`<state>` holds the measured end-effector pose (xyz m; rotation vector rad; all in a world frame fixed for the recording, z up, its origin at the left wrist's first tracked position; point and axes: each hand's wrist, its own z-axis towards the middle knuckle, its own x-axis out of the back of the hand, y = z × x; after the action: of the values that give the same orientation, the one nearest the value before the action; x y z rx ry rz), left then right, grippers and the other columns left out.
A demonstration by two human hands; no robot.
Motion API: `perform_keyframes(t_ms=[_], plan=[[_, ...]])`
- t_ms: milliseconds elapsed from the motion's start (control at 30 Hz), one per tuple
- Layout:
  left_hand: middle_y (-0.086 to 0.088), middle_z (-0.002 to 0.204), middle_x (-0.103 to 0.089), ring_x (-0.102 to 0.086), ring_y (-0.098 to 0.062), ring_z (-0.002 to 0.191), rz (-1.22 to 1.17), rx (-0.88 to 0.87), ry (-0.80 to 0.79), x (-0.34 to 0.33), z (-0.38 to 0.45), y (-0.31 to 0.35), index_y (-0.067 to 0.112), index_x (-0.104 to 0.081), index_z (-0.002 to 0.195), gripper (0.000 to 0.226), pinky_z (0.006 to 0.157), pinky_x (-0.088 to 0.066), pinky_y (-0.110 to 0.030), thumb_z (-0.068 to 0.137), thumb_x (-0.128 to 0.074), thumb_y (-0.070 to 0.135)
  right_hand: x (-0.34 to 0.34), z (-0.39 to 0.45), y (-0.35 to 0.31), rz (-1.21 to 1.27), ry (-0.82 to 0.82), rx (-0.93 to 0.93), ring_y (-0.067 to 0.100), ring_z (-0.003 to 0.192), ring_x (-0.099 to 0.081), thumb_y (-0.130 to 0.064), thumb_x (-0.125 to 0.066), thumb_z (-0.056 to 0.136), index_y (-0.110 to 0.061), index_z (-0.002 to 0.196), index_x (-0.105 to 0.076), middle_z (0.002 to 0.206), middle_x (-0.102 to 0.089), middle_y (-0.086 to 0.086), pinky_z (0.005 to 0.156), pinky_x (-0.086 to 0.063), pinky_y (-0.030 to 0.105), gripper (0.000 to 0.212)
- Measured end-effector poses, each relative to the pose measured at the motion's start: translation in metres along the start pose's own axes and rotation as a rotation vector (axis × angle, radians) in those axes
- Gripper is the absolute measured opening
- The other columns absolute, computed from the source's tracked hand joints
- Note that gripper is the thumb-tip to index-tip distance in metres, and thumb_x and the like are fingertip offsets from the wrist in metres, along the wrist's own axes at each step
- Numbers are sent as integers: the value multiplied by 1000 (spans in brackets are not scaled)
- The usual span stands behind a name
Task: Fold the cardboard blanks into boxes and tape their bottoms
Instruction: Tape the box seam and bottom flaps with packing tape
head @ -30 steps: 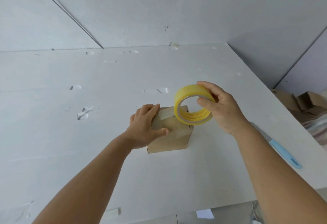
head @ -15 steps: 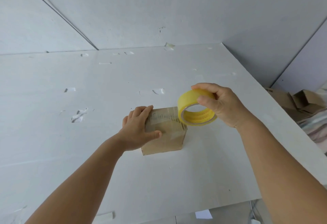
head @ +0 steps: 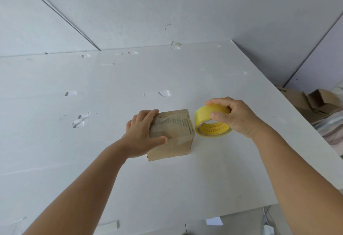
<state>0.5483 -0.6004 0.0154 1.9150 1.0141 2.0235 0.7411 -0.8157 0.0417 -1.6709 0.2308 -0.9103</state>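
Item one, nearest me: a slip of white paper (head: 214,221) below the near edge of the white table (head: 213,182), on the floor. Item two: the small cardboard box (head: 171,142), standing on the table, its top face crossed by a strip of clear tape (head: 171,122) that runs over the right edge. My left hand (head: 142,134) lies flat on the box's left part, fingers spread over the top, thumb pressed on the near side of the top face, steadying it without closing around it. Item three: the yellow tape roll (head: 211,121), just right of the box and close against its right edge, gripped by my right hand (head: 234,116), fingers over the rim, thumb on the near side. Item four: loose brown cardboard pieces (head: 313,101), far right of the box, beyond the table's edge. Item five: white wall (head: 185,8) behind the box.
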Motion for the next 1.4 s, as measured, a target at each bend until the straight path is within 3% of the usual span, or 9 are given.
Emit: perform_keyframes(t_ms=[200,333,433,633,800,933,1100,1267,1400], plan=[[12,144,-21,-16,-12,135,81,-5,-43,1,-1,0,27,-9,152,113,111,-4,-28,55,-36,78,-6,1,19,37,-21,-57,17,110,-57,-43,-72,60,-52,93,-69,121,-59,-2,89,-47,29,34],[8,159,5,14,-12,146,383,-16,-118,1,-2,5,21,14,151,97,118,9,-44,80,-27,74,-11,2,21,62,-23,-66,17,110,-58,-53,-69,54,-51,97,-69,121,-59,-3,91,-47,30,43],[0,158,23,28,-14,142,568,-96,-144,-3,-2,24,15,19,149,83,115,16,-44,89,-11,65,-15,3,15,55,-18,-58,14,108,-57,-52,-68,55,-51,96,-68,118,-57,-4,91,-47,30,41],[-4,159,21,16,-25,147,608,-166,-194,-29,27,64,14,15,150,91,117,-1,-42,91,-27,68,-16,3,5,-27,-30,-43,10,106,-52,-43,-65,63,-52,97,-65,114,-53,-6,87,-44,26,35],[-1,153,-15,-23,-30,130,678,-239,-143,-32,45,75,15,6,152,92,109,-17,-41,88,-30,70,-17,2,4,-58,-46,-62,8,108,-50,-46,-62,66,-56,99,-61,114,-50,-9,88,-44,27,35],[0,150,-19,-20,-25,135,629,-242,-110,-32,46,66,17,1,153,91,115,-9,-44,87,-36,68,-16,0,16,-28,-113,-50,0,114,-49,-51,-54,77,-54,112,-59,122,-53,-14,95,-40,24,36],[0,149,-21,-24,-24,133,617,-210,-56,-37,43,67,17,-1,153,87,110,-17,-41,88,-35,64,-21,3,22,-67,-67,10,4,112,-52,-45,-43,96,-50,112,-61,117,-57,-5,100,-39,27,25],[0,148,-20,-23,-25,132,616,-167,-67,-41,42,66,17,-1,152,85,109,-15,-42,89,-35,63,-17,8,29,-550,-143,-69,13,93,-44,-38,-44,97,-47,120,-59,88,-42,-7,96,-37,36,29],[1,148,-18,-21,-25,133,578,-127,-139,-36,42,72,20,-3,152,87,110,-14,-41,87,-32,69,-18,14,30,-618,-145,-71,13,90,-42,-41,-43,97,-48,122,-56,85,-38,-7,93,-35,36,30]])
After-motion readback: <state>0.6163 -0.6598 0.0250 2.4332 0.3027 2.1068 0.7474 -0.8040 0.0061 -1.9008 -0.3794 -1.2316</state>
